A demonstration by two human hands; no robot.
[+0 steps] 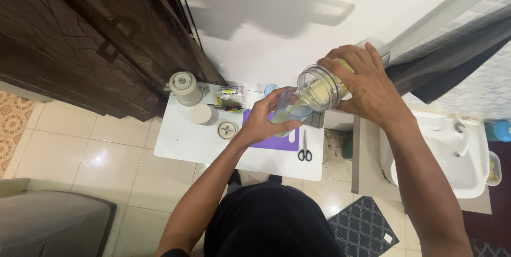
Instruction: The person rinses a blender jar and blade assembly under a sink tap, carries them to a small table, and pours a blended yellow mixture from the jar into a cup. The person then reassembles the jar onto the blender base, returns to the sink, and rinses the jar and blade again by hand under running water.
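Tipping blender jar [321, 86] (pale liquid inside) in right hand [362, 84], clasped | left hand [264, 120] grips clear cup [291, 109] at jar's 8 o'clock, apparently catching the stream | scissors [304, 148] at cup's 5 o'clock on white table [181, 140]

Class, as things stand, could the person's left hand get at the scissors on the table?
Probably not yet: the left hand holds a clear cup. The scissors lie uncovered, just beside it.

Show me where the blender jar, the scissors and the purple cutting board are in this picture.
blender jar [319, 88], head view, on its clear ribbed wall near the open mouth.
scissors [304, 150], head view, near the black handles.
purple cutting board [282, 142], head view, on its bare lower part by the hand.
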